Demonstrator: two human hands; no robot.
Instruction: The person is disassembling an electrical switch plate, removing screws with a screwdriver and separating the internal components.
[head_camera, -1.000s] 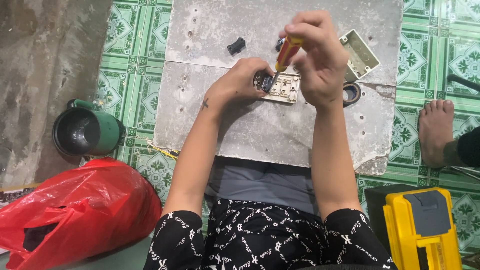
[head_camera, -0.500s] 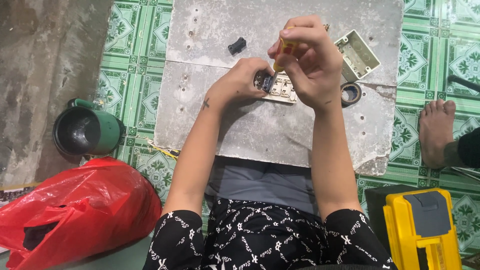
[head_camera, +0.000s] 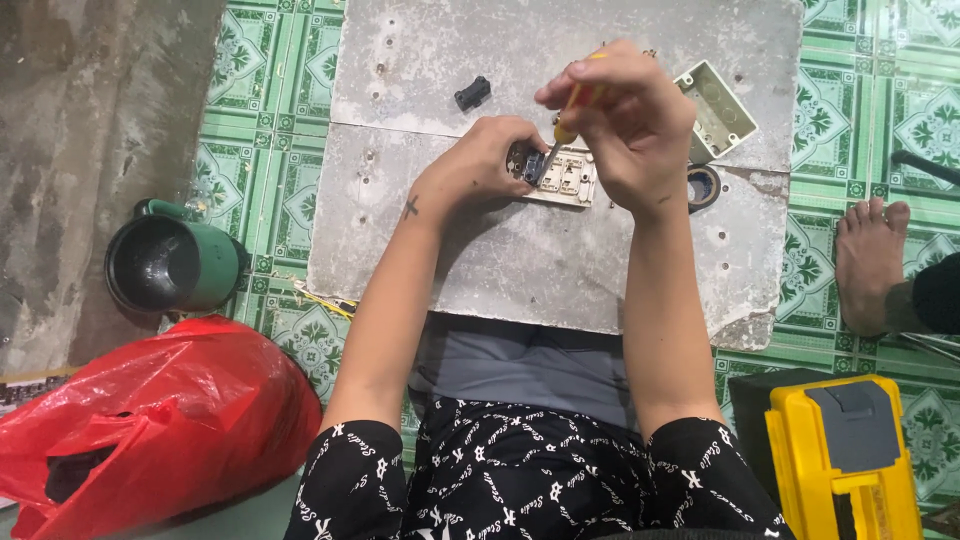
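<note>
My left hand (head_camera: 480, 165) grips a beige switch plate (head_camera: 572, 178) that rests on a grey stone slab (head_camera: 520, 255). My right hand (head_camera: 625, 125) is closed around a screwdriver (head_camera: 562, 130) with an orange and yellow handle, its tip down in a dark module at the plate's left end. Just right of my right hand lies an empty beige wall box (head_camera: 718, 108). A small black part (head_camera: 472, 93) sits on the slab beyond my left hand. A black ring (head_camera: 703, 186) lies right of the plate.
A green mug (head_camera: 172, 264) stands on the tiled floor at left, above a red plastic bag (head_camera: 150, 425). A yellow tool case (head_camera: 845, 460) sits at lower right. Another person's bare foot (head_camera: 872, 262) rests on the tiles at right.
My right hand and the screwdriver have shifted slightly left over the plate. My left hand stays on the plate.
</note>
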